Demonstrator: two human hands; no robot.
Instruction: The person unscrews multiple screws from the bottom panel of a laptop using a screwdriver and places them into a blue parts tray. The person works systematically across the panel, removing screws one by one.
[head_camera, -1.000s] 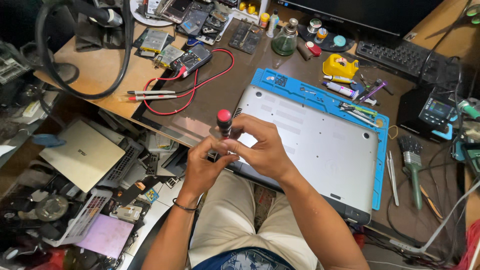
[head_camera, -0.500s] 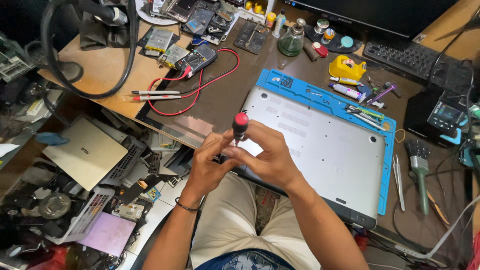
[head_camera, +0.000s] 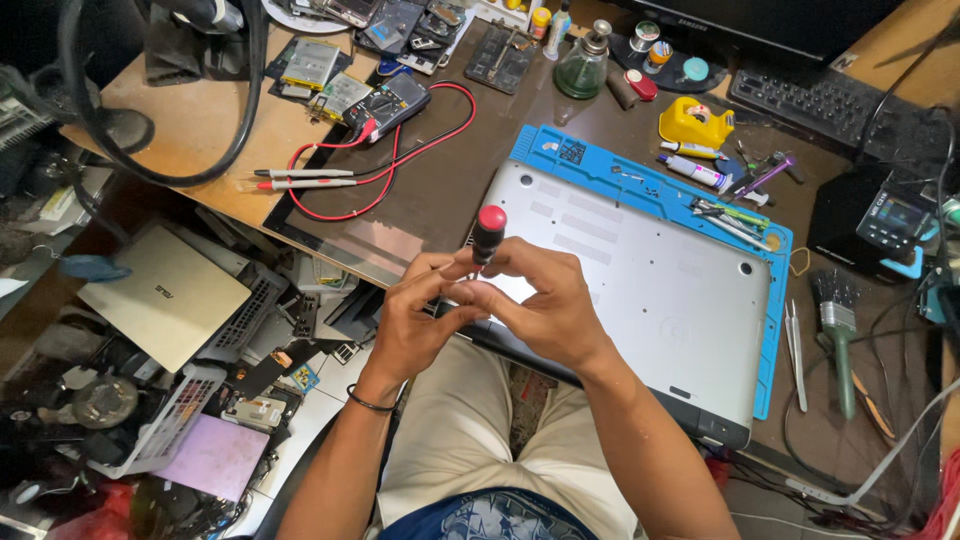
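Fingers of right hand (head_camera: 545, 300) pinched together around the black shaft of a screwdriver (head_camera: 487, 238), red cap on top, handle upright and tilted slightly. Left hand (head_camera: 412, 325) just beside, fingertips closed in against the same tool lower down, thumb touching the right hand's fingers; tip of the tool hidden behind the knuckles. Thin dark band around the left wrist.

Directly beneath both hands, near corner of a silver laptop (head_camera: 640, 290), bottom side up, resting on a blue work mat (head_camera: 610, 165) over the edge of a brown desk (head_camera: 190, 120). Front edge of the laptop overhanging the lap, beige shorts below.

Further out on the mat, small tools and a pair of tweezers near the right rim. Left of the laptop, a multimeter (head_camera: 390, 100) with red leads (head_camera: 400, 160) looping across a dark sheet, two probes lying side by side. Behind, a green glass bottle (head_camera: 582, 70), a yellow tape dispenser (head_camera: 695, 122), a black keyboard (head_camera: 830, 100). Right of the mat, a green-handled brush (head_camera: 835, 335). Down on the floor to the left, a second closed laptop (head_camera: 160, 300) atop a heap of spare parts.
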